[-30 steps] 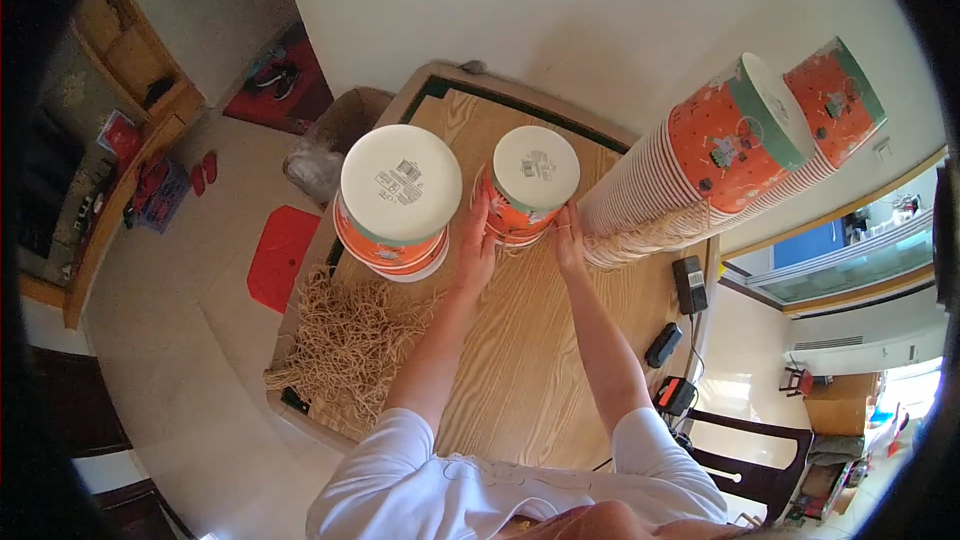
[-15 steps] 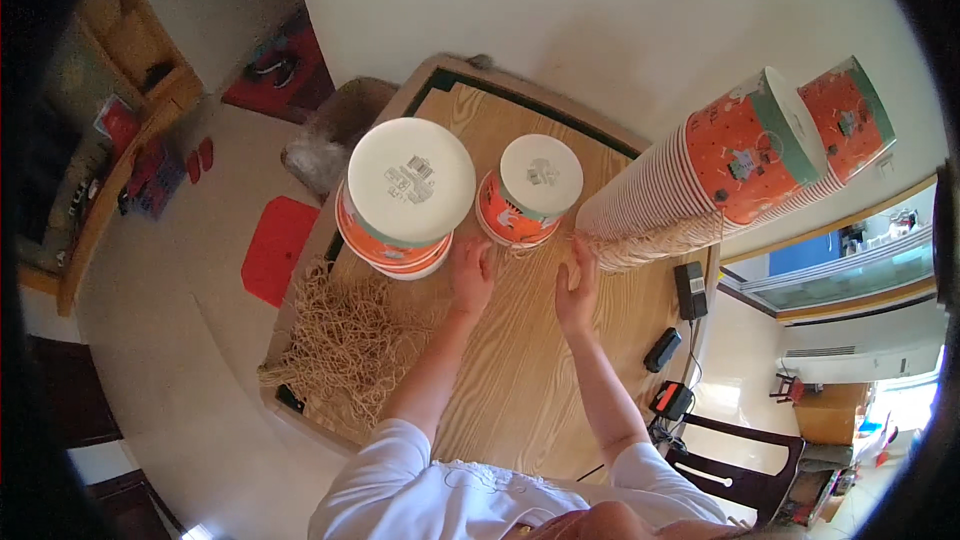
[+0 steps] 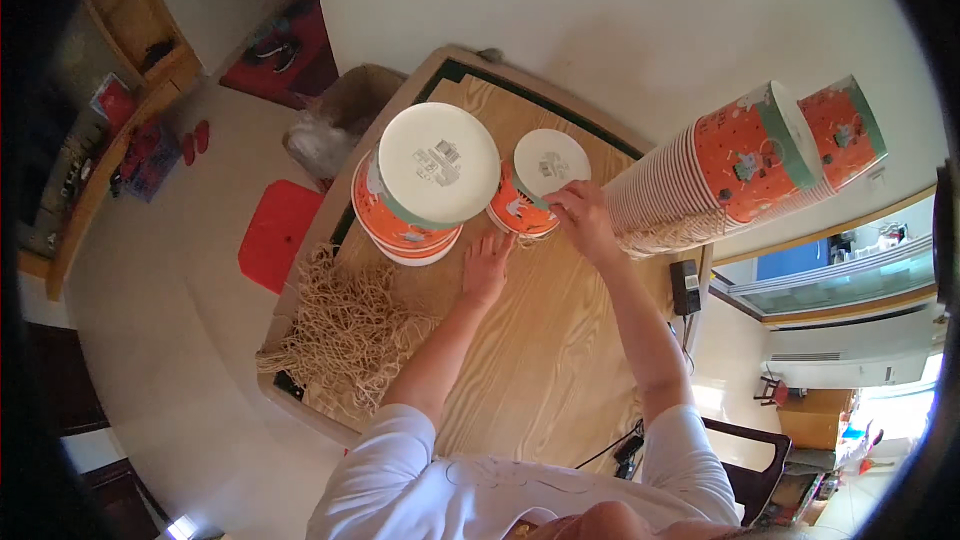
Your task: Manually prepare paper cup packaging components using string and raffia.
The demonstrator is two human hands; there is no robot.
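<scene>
My right hand [image 3: 590, 225] is closed at the near right edge of the smaller upside-down paper tub [image 3: 550, 160], which is orange with a green band and a white base. My left hand [image 3: 485, 270] lies on the tabletop, fingers apart, close to the foot of that small stack and holding nothing. To its left stands a wider stack of upside-down paper tubs [image 3: 438, 165] in the same orange and green. A tangled heap of tan twine [image 3: 350, 330] covers the near left corner of the wooden table [image 3: 540, 340].
Tall nested stacks of orange tubs [image 3: 740, 155] rise at the right, with tan strands [image 3: 670, 235] along the nearer one. A black adapter [image 3: 685, 287] lies by the right table edge. The wall borders the far side; a dark chair [image 3: 750, 465] stands at the lower right.
My right hand has risen from beside the small stack to its top tub's edge. My left hand has flattened onto the table. The view has shifted slightly.
</scene>
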